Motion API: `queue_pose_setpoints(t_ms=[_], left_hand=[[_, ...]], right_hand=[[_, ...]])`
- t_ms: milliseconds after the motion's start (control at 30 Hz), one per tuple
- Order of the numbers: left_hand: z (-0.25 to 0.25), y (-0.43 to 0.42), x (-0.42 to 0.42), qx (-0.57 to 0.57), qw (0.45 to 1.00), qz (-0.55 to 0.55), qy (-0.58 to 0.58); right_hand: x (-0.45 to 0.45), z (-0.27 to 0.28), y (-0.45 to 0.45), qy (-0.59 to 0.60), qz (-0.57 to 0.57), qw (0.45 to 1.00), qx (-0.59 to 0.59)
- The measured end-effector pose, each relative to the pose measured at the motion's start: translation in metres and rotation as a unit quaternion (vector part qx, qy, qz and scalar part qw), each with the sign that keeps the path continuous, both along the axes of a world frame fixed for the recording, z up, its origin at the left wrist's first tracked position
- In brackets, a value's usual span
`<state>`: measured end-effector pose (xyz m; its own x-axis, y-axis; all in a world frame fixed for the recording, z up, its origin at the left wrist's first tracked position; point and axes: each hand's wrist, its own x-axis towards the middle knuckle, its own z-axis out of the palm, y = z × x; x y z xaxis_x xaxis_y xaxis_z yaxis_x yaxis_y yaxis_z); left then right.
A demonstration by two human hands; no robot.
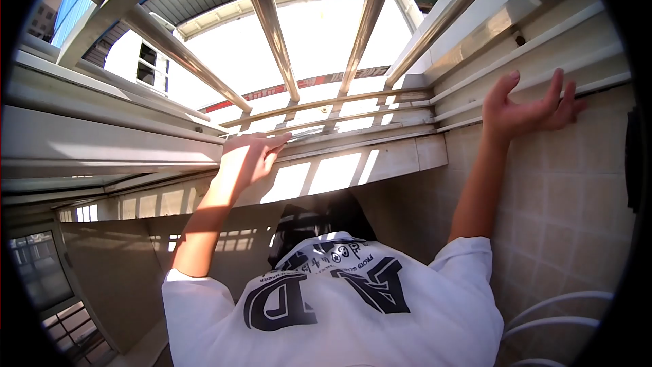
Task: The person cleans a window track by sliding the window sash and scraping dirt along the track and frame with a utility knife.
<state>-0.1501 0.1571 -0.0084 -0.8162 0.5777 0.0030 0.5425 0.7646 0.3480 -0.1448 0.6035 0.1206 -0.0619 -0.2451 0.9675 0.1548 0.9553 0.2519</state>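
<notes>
My left hand [246, 158] is at the near side of the window track [353, 126], by the end of the white sliding window frame [115, 143]. Its index finger points right over the track, and the thumb is held apart below. Whether the fingertips press on the frame I cannot tell. Raised at the right, my right hand [530, 107] is open and holds nothing. Its fingers are spread and slightly curled, in front of the right window jamb [536, 61] and above the tiled wall [543, 190].
Metal security bars [270, 27] stand outside the window. Sunlight and bar shadows fall on the tiled sill [326, 173]. White curved rails [557, 322] are at lower right, a dark object [633, 160] on the right wall. A glazed door [42, 268] is at lower left.
</notes>
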Motion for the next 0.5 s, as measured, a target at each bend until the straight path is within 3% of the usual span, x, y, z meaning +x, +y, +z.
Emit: queue_pose_setpoints(t_ms=[67,233,267,333,367,467,500], left_hand=[[-0.007,0.018,0.005,0.018,0.999,0.024,0.04],[0.009,0.022,0.011,0.032,0.999,0.035,0.017],[0.022,0.012,0.014,-0.057,0.997,0.03,0.042],[0.035,-0.005,0.017,-0.085,0.994,0.057,0.025],[0.023,-0.011,0.015,-0.013,0.998,0.035,0.045],[-0.002,0.03,0.01,0.013,0.999,0.008,0.034],[-0.009,0.048,0.009,0.004,0.996,-0.019,0.088]], right_hand=[[-0.001,0.0,0.001,-0.001,0.008,1.0,0.004],[0.002,0.001,0.0,-0.006,0.011,1.0,0.001],[0.0,0.001,0.0,-0.003,0.013,1.0,0.0],[0.0,0.0,0.001,-0.001,0.011,1.0,-0.003],[0.0,0.0,0.0,-0.001,0.008,1.0,-0.005],[-0.002,-0.001,0.001,0.0,0.008,1.0,-0.006],[-0.001,-0.002,0.001,-0.001,0.008,1.0,-0.007]])
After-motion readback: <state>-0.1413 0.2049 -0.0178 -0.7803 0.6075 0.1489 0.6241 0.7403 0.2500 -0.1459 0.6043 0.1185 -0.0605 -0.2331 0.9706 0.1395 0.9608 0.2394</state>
